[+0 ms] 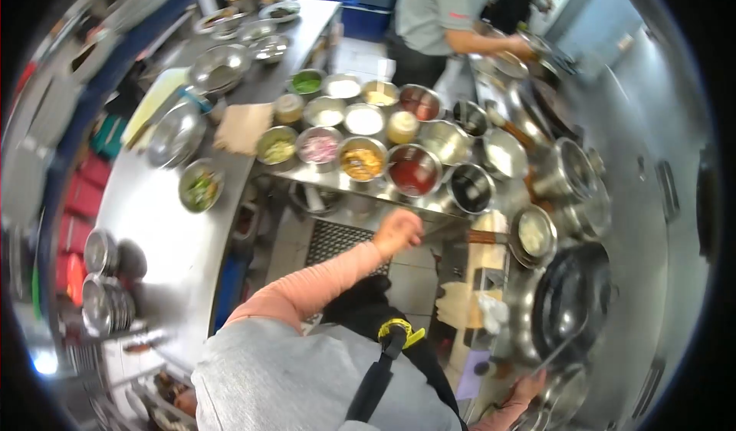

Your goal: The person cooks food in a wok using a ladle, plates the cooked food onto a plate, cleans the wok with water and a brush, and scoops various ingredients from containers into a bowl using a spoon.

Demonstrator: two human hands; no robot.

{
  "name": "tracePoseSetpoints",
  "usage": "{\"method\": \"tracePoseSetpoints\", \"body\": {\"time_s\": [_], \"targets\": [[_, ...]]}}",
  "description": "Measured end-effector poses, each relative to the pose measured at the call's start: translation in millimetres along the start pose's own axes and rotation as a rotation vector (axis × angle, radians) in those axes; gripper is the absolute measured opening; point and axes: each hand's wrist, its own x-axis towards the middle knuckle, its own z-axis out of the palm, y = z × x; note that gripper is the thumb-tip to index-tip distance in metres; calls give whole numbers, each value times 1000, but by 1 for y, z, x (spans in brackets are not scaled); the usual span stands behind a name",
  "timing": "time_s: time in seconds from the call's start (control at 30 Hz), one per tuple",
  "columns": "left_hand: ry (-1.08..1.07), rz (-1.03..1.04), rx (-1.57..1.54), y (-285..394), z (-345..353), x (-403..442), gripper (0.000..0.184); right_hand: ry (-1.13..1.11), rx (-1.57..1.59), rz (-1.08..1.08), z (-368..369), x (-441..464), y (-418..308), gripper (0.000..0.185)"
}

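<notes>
My left hand (399, 231) is in mid-air in front of the row of metal bowls, its fingers curled in with nothing visible in them. The bowl of red sauce (413, 170) is the nearest one to it. At the lower right, my right hand (529, 387) is closed round the long handle of a ladle (569, 322). The ladle's head rests inside a large dark wok (590, 285). Beside the wok, a small pan (533, 235) holds something pale.
Bowls of chopped onion (319, 146), yellow food (362, 160) and greens (307, 82) line the shelf ahead. On the left steel counter (165, 254) are a salad bowl (201, 186) and stacked bowls (103, 304). A person in grey (433, 9) works beyond the bowls.
</notes>
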Motion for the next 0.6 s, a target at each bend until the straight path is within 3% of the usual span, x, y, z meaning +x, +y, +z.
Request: {"method": "tracePoseSetpoints", "body": {"time_s": [0.07,0.1,0.13,0.2,0.23,0.27,0.4,0.43,0.47,0.5,0.53,0.57,0.6], "targets": [[517,51,-102,17,-77,-24,18,59,-84,-160,14,38,58,70],[687,83,-96,28,-122,-42,17,24,-282,-272,11,47,69,70],[932,238,-98,51,-144,-65,17,12,-345,-338,13,54,73,69],[1186,214,-229,92,-211,-116,18,26,-478,-443,7,50,66,69],[1205,375,-357,87,-257,-138,22,-16,-482,-421,15,35,47,70],[1190,388,-396,90,-305,-157,24,-29,-487,-370,12,15,31,71],[929,78,-401,97,-461,-210,36,-19,-558,142,26,-27,-23,85],[878,-23,-410,102,-479,-210,40,22,-431,137,22,-37,-28,80],[1088,-65,-262,113,-472,-210,50,62,-304,128,17,-48,-32,76],[1195,87,-267,118,-457,-213,47,263,-185,-254,26,-42,-13,69],[1098,146,-103,131,-444,-208,43,185,-15,-11,24,-36,1,66],[792,230,44,139,-436,-205,43,372,-68,-233,30,-19,31,68],[872,211,177,143,-425,-213,44,543,-142,-470,29,-9,34,70]]}}
